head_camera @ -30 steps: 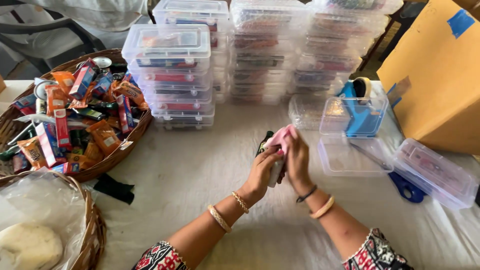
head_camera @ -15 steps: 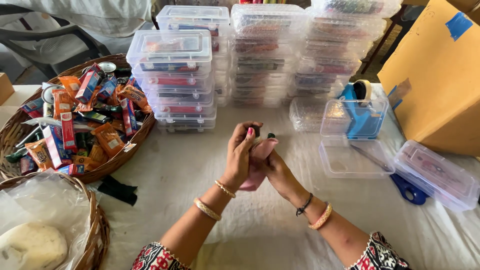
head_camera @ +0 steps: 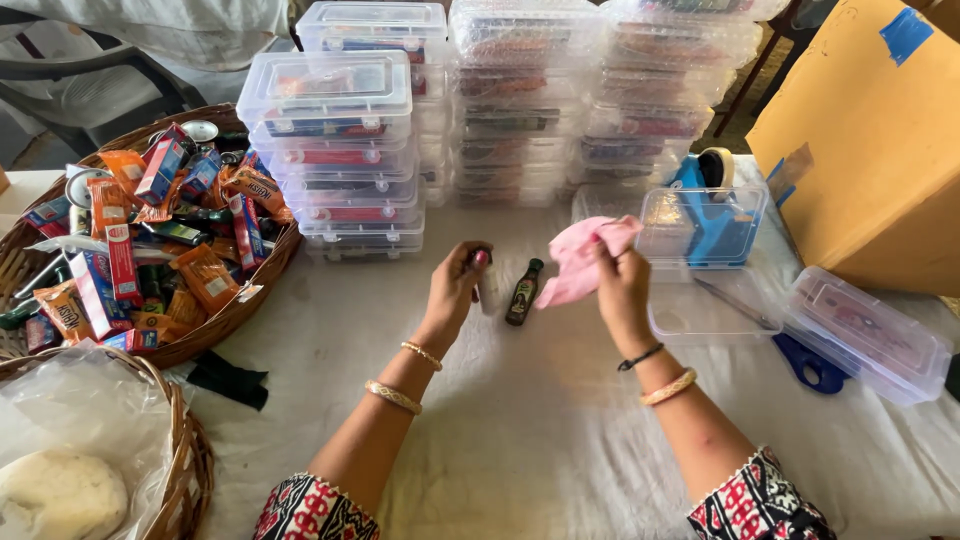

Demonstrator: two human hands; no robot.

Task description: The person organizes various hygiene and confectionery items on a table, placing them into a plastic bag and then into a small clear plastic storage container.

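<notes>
Now the two hands, which were pressed together around the pink cloth half a second ago, have come apart at the centre of the frame. The right hand (head_camera: 622,285) carries the pink cloth (head_camera: 585,258) alone, its fingers pinched on the upper edge so the fabric hangs toward the left. The left hand (head_camera: 458,285) has drawn off to the left, fingers curled about a small pale tube-like item (head_camera: 488,290); exactly what it is cannot be told. Between the hands a small dark bottle (head_camera: 521,292) lies on the white tabletop (head_camera: 520,420), just beside the left hand and under the cloth's lower corner. It was hidden inside the hands before, so the bundle seems to have been opened and its contents freed. Just right of the cloth sits an open clear plastic box (head_camera: 700,300) with a blue tape dispenser (head_camera: 712,205) behind it. Stacked lidded boxes (head_camera: 335,140) fill the upper middle, and a wicker basket (head_camera: 250,300) of packets sits at the left.
</notes>
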